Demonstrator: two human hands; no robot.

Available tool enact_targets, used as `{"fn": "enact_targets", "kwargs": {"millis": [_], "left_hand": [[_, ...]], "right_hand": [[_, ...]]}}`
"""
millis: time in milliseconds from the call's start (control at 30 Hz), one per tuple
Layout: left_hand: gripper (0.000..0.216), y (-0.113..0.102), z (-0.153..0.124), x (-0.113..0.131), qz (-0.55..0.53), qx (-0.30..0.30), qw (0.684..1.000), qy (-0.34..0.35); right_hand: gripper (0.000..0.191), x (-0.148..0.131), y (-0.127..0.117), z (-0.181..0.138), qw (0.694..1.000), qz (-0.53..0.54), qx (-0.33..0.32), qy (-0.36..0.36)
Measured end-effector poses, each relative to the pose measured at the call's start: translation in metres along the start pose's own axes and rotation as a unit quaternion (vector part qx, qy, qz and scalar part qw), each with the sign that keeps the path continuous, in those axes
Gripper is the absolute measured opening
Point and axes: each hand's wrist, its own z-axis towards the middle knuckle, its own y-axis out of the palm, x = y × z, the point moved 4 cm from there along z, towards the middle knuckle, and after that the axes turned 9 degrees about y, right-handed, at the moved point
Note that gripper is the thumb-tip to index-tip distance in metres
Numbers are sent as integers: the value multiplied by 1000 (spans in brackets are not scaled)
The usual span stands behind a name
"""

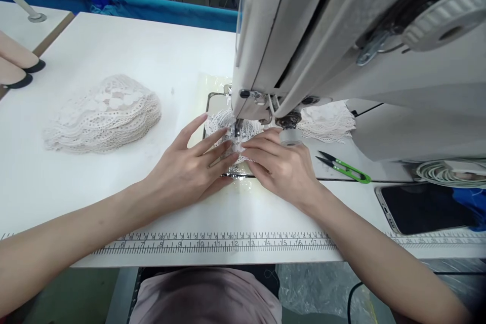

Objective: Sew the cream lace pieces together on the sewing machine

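Note:
A small piece of white lace (228, 126) lies under the presser foot (238, 130) of a grey sewing machine (341, 45). My left hand (190, 167) rests flat on the table, fingers stretched out and spread, with the fingertips pressing on the lace's left side. My right hand (281, 162) lies beside it on the right. Its fingers are extended, pressing the lace flat close to the needle. More white lace (328, 121) shows behind the machine's head.
A pile of white lace pieces (102, 114) lies on the white table (114, 50) at the left. Green thread snips (343, 167) and a dark phone (421, 207) lie to the right. A ruler strip (212, 243) runs along the front edge. Blue fabric (152, 5) lines the far side.

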Motion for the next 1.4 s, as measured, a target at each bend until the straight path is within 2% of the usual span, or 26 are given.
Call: {"fn": "enact_targets", "kwargs": {"millis": [367, 500, 667, 867, 1067, 1400], "left_hand": [[33, 6, 5, -14, -45, -21, 998, -50], [36, 9, 7, -20, -36, -7, 998, -41], [41, 10, 5, -18, -22, -9, 999, -41], [31, 7, 1, -11, -45, 17, 998, -38], [28, 8, 2, -15, -74, 2, 995, -66], [33, 12, 4, -20, -58, 37, 996, -51]], "right_hand": [[22, 9, 6, 5, 999, -20, -7, 39], [24, 12, 9, 8, 997, -48, -13, 51], [23, 9, 9, 6, 995, -95, 5, 27], [22, 0, 6, -2, 996, -82, -6, -24], [22, -1, 5, -1, 996, -88, -13, -15], [23, 3, 8, 1, 994, -110, -3, -9]]}}
